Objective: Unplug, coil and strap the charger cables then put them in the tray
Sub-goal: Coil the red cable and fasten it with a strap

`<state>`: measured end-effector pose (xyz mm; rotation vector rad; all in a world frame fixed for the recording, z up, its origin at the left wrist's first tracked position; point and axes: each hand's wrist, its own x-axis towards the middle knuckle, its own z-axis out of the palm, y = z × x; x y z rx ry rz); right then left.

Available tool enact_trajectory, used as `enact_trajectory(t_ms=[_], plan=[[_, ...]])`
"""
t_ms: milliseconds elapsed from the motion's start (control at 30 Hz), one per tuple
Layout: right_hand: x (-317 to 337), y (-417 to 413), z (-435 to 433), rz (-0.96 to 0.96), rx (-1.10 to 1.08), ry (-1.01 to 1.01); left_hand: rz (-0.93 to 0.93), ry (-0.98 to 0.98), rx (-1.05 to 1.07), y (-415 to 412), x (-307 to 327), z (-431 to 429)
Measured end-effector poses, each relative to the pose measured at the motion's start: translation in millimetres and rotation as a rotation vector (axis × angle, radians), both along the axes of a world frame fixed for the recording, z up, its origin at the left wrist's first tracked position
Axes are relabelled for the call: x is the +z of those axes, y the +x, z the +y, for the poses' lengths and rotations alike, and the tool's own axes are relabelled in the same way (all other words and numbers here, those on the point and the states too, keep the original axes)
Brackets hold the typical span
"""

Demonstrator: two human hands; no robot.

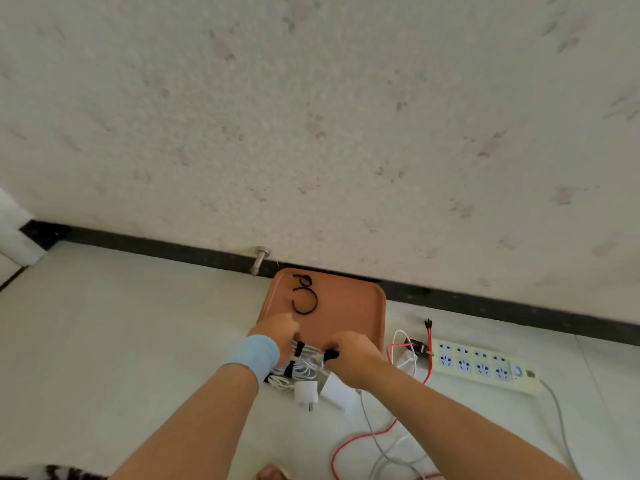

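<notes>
Both hands were on it! The left hand (278,332) gripped the coiled white cable (308,357), the right hand (351,355) pinched the black strap (330,355) at its right end. The coil ran left to right between them, and the tray (346,306) lay just beyond.

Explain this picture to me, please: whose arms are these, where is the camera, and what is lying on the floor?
No machine here: these are a person's two bare arms, filmed by one camera worn on their head, looking down at a pale floor beside a wall. The left hand, with a blue wristband, holds coiled white cables; the right hand pinches a black strap on them. Nearer the person are two white charger plugs. Behind lies an orange tray with loose black straps. To the right are a power strip and a red cable loose on the floor.
</notes>
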<state>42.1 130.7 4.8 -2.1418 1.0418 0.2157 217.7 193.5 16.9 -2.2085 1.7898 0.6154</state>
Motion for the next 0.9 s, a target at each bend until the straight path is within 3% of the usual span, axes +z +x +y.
enact_trajectory(t_ms=[100,200,400,633,767,900], plan=[[-28.8,8.3,3.8,0.094,0.038,-0.101,-0.115,0.041,-0.05,2.7,-23.0,1.5],[-53.1,15.1,6.7,0.079,0.045,-0.08,-0.123,0.079,-0.022,4.7,-46.3,7.9],[-86.2,19.9,12.1,0.066,0.083,-0.044,0.026,0.061,0.123,6.7,-60.2,8.7],[-40.4,2.9,-12.4,0.021,0.134,-0.069,0.215,-0.03,0.152,-30.1,-31.8,-32.2],[0.1,-25.5,-44.5,-0.027,-0.016,-0.151,0.338,-0.162,0.207,-72.1,-8.7,-59.7],[17.7,-76.1,-81.9,-0.123,-0.349,-0.151,0.383,-0.209,0.219,-116.1,6.3,-85.0]])
